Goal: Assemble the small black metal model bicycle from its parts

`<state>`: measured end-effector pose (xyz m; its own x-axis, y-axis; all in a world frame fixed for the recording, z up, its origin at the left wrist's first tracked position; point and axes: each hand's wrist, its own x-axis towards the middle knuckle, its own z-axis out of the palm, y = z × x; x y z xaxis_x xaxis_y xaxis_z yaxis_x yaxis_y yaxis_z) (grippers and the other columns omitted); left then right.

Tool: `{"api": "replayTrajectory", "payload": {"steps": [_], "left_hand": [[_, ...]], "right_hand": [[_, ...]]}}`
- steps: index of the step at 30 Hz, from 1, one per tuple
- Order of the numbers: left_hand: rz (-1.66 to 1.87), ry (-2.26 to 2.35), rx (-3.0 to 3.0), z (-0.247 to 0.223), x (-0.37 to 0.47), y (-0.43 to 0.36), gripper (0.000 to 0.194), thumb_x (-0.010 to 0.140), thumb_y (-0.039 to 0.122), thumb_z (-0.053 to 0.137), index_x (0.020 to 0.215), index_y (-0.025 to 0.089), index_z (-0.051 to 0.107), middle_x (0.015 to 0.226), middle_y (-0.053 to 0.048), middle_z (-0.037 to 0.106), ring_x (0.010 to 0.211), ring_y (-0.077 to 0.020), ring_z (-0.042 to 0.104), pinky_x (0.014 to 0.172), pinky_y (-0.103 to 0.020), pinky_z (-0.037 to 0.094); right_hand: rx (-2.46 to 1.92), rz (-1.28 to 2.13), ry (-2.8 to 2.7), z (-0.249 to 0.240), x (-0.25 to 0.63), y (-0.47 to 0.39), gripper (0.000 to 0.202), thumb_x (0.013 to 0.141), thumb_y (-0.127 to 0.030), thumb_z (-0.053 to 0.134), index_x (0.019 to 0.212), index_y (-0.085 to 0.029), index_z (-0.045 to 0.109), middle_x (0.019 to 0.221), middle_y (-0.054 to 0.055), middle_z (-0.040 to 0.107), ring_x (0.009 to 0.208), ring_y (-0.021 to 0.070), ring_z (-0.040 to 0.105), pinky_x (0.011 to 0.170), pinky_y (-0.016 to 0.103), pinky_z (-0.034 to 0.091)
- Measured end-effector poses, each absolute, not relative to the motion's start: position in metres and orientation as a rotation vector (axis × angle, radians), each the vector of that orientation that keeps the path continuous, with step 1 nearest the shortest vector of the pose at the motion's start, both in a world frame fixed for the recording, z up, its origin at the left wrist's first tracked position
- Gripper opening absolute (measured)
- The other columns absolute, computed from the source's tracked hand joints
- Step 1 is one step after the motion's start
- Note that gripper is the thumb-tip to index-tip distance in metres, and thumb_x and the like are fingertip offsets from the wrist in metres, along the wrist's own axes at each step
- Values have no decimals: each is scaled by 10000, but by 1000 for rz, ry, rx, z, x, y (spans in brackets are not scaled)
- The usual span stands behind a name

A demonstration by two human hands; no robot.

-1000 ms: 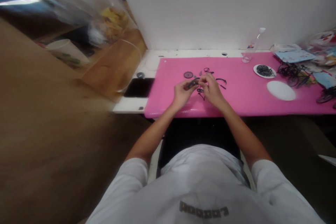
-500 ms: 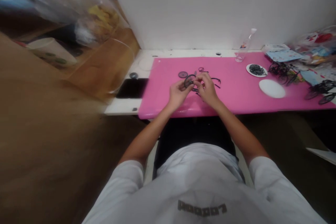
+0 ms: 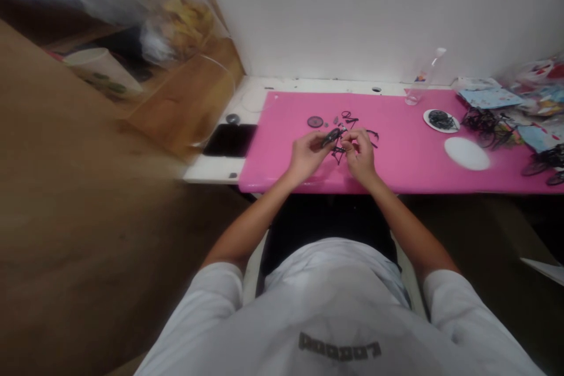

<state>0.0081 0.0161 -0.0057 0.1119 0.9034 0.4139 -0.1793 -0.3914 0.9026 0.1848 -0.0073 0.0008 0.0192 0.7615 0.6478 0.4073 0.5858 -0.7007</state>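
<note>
left grip (image 3: 307,153) holds wheel (image 3: 331,137) tilted, long axis rising rightward.

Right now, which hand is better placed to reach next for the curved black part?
Probably the right hand: the curved part lies near it, while the left hand holds a wheel. Whether the right pinches anything is unclear.

Dim light, soft focus; left side smeared

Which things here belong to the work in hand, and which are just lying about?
Apparently in the work:
dark wheel, in the left hand
flat wheel on the pink mat
curved black part near the right hand

Seemingly lying about:
clear bottle
blue sheets
</note>
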Motion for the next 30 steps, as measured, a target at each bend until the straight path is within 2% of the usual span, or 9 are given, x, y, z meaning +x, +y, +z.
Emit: {"api": "replayTrajectory", "payload": {"steps": [3, 11, 30], "left_hand": [[1452, 746, 1474, -6, 8, 12, 405, 831, 474, 965, 1074, 181, 827, 1091, -109, 853, 1028, -256, 836, 1007, -447, 695], [1364, 747, 1478, 0, 9, 1, 386, 848, 403, 957, 1134, 172, 840, 1126, -115, 854, 1060, -263, 838, 1063, -455, 679], [1361, 766, 1443, 0, 10, -2, 427, 826, 451, 979, 1123, 175, 847, 1118, -122, 853, 1065, -271, 836, 1053, -448, 683]], "right_hand": [[-971, 389, -1598, 2, 183, -5, 519, 1056, -779, 544, 974, -277, 647, 1035, 73, 626, 988, 255, 625, 728, 387, 590], [-965, 432, -1608, 1, 184, -4, 573, 1025, -831, 542, 952, -274, 660, 1023, 74, 628, 984, 262, 631, 801, 435, 617], [-955, 411, -1682, 8, 185, -8, 523, 1057, -773, 549, 936, -277, 661, 1020, 75, 640, 993, 260, 635, 794, 426, 611]]}}
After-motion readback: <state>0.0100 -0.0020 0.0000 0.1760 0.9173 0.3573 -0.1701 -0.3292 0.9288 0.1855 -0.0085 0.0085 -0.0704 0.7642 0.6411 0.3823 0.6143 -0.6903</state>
